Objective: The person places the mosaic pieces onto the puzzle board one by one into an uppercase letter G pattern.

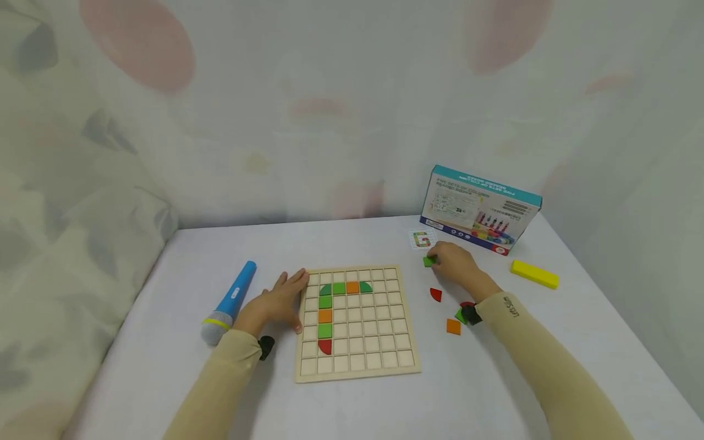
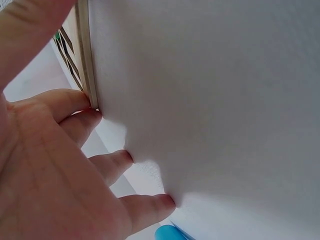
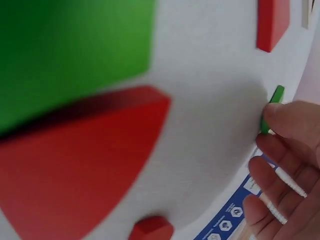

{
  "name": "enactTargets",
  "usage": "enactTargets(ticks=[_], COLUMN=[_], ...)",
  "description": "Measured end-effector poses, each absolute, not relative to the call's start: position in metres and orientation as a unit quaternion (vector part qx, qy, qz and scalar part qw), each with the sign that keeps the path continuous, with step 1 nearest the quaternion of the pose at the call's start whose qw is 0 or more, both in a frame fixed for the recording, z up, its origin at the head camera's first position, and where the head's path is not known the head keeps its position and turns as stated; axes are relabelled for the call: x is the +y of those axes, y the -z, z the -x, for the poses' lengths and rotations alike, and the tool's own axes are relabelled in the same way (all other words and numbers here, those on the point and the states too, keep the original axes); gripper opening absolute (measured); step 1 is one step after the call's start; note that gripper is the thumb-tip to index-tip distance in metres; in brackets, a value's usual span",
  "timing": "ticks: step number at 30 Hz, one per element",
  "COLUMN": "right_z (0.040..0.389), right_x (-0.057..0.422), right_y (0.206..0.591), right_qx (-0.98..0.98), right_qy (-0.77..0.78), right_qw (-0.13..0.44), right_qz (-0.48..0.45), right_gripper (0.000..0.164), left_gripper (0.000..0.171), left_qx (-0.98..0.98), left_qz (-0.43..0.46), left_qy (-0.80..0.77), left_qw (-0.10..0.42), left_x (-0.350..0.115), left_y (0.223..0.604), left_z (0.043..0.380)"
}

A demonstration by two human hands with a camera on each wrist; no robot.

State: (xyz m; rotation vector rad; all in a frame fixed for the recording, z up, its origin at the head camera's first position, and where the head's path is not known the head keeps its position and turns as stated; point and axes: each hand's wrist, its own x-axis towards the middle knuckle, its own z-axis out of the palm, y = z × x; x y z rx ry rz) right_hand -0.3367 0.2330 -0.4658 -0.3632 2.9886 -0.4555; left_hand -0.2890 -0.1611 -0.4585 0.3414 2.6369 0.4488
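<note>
A wooden grid board [image 1: 357, 374] lies mid-table, with green, orange and red tiles set in an angled line along its upper and left cells. My left hand [image 1: 279, 304] rests at the board's left edge, fingers spread; in the left wrist view its fingertips touch the board's rim [image 2: 89, 60] and the tabletop. To the right of the board, my right hand [image 1: 456, 264] pinches a green square tile [image 1: 428, 261] between thumb and index finger, just below a small pattern card [image 1: 422, 239]. A red quarter-round tile [image 1: 436, 294] lies nearest below that hand.
An orange square tile [image 1: 453, 326] lies near another green tile [image 1: 460, 316] and a red one, partly under the right wrist. A blue toy microphone [image 1: 233, 296] lies left of the left hand. At the back right stand a box [image 1: 478, 211] and a yellow block [image 1: 535, 274].
</note>
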Motion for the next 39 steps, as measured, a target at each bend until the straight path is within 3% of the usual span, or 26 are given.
enactTargets(ticks=[6, 12, 22, 39], right_z=[0.319, 0.271, 0.207, 0.203], right_x=[0.218, 0.169, 0.083, 0.064], right_y=[0.454, 0.441, 0.462, 0.474], right_qx=[0.977, 0.957, 0.922, 0.917], right_qy=[0.177, 0.222, 0.199, 0.168], right_qw=[-0.003, -0.063, -0.020, 0.000], right_qz=[0.117, 0.175, 0.330, 0.361], right_gripper=[0.028, 0.028, 0.023, 0.021], left_gripper=[0.117, 0.117, 0.116, 0.116], left_qx=[0.953, 0.954, 0.954, 0.950], left_qz=[-0.128, -0.133, -0.140, -0.133], left_qy=[-0.163, -0.163, -0.157, -0.172], left_qw=[0.221, 0.216, 0.214, 0.224], left_x=[-0.162, -0.161, -0.163, -0.163], left_y=[0.457, 0.462, 0.458, 0.454], left_z=[0.289, 0.288, 0.288, 0.287])
